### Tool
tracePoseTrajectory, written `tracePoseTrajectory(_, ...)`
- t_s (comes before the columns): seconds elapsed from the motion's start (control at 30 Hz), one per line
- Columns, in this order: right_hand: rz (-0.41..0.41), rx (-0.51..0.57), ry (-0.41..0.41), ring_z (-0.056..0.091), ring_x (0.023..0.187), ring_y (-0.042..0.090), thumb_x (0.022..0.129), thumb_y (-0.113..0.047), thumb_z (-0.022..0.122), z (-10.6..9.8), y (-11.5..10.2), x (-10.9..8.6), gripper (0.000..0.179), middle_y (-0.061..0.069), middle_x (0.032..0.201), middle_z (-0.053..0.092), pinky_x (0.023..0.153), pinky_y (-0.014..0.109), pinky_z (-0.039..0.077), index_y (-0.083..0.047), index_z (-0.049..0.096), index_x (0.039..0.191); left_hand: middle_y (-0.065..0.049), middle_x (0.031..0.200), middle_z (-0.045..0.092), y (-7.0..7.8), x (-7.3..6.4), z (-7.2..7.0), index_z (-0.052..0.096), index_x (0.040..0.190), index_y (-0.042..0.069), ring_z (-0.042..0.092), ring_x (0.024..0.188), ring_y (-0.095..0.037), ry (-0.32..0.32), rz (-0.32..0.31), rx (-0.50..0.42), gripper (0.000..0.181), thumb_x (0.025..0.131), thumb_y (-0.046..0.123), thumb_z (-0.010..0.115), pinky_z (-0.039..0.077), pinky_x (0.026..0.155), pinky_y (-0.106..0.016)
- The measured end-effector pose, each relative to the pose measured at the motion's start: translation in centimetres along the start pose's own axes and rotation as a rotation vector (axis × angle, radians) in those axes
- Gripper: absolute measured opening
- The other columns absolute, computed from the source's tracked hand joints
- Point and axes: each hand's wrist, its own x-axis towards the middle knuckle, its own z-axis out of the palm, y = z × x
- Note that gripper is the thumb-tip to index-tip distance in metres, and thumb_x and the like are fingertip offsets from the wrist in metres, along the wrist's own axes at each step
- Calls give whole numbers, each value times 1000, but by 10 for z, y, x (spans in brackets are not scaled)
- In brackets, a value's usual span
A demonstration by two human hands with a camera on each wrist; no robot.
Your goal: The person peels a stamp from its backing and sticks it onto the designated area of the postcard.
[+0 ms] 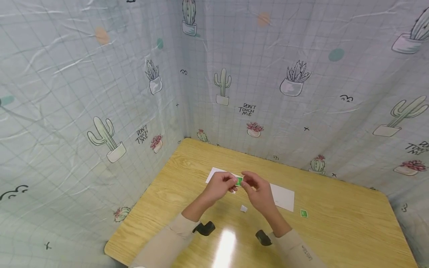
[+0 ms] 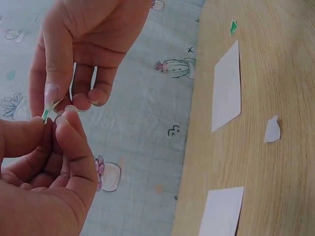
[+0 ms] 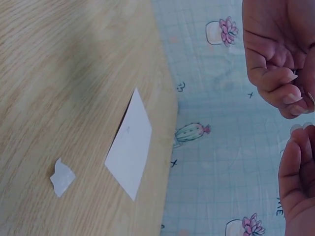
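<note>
A small green stamp-like piece with a white border [image 1: 239, 181] is held up between the two hands above the table. My left hand [image 1: 221, 185] pinches it at its left edge between thumb and fingers. At the opposite edge, the thumb and fingertips of my right hand [image 1: 259, 191] pinch it too. In the left wrist view the green piece [image 2: 46, 115] appears nearly edge-on, between the left thumb and the right thumbnail. Fingers mostly hide it in the right wrist view, where the left hand [image 3: 300, 182] and right hand [image 3: 280, 54] meet at the right border.
On the wooden table [image 1: 335, 193] lie a white card [image 1: 283, 197] and another white card [image 1: 212, 175], partly covered by the hands. A torn white scrap [image 1: 243, 209] lies nearer me. Further right is a second green stamp-like piece [image 1: 304, 213]. Cactus-print curtains [image 1: 254, 74] enclose the table.
</note>
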Motion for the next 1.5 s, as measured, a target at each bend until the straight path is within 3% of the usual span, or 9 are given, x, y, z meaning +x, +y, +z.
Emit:
tracePoseTrajectory(0.1,55,82,-23,70,82,12,95,3,71,-2,-1,0,22,17,96,75,78,18,60,0,73,117,-26,92,71,2,2,-1,70,98,-10,66,71,-10,-7,-24,-35,25,107,10,58,56,69,-22)
tracePoseTrajectory(0.27,171,194,-55,75,83,19,96,0,71,-4,-3,2,19,22,100,76,77,23,63,2,75,114,-9,87,71,3,4,-2,68,99,-12,67,72,-7,-23,-48,-84,25,106,8,56,56,70,-21)
tracePoseTrajectory(0.33,212,224,-60,74,82,16,97,-1,71,-5,-5,3,20,24,100,75,76,24,64,3,75,115,-5,87,71,2,5,-2,67,99,-13,67,72,-7,-27,-44,-95,25,107,8,55,56,70,-21)
tracePoseTrajectory(0.53,316,260,-61,73,80,13,97,-2,71,-8,-6,6,21,28,102,74,76,23,63,4,75,117,-4,86,71,-2,9,-1,68,99,-10,67,74,-7,-20,-9,-75,25,107,11,57,58,72,-22)
tracePoseTrajectory(0.83,398,198,-53,72,79,12,97,-2,71,-11,-8,6,21,24,103,74,76,19,62,3,75,117,-15,97,77,-10,10,-7,76,100,3,72,85,-16,89,50,130,23,104,23,65,63,79,-30)
tracePoseTrajectory(1.07,417,179,-51,72,81,14,98,-4,71,-12,-5,4,22,22,101,73,76,19,62,2,74,118,-7,116,79,-16,12,-15,76,121,8,74,111,-26,124,102,317,30,104,30,64,61,96,-44)
tracePoseTrajectory(1.33,438,146,-39,71,78,11,98,-3,70,-14,4,0,20,19,98,73,75,19,62,1,75,116,-10,131,75,-37,19,-28,73,130,9,70,124,-30,152,151,444,35,104,31,63,58,104,-47)
tracePoseTrajectory(1.5,443,156,-43,71,78,10,98,-3,70,-16,7,-3,20,20,99,73,75,20,62,2,75,117,-12,138,70,-48,22,-38,72,133,9,63,135,-36,171,148,533,38,103,31,63,52,111,-55)
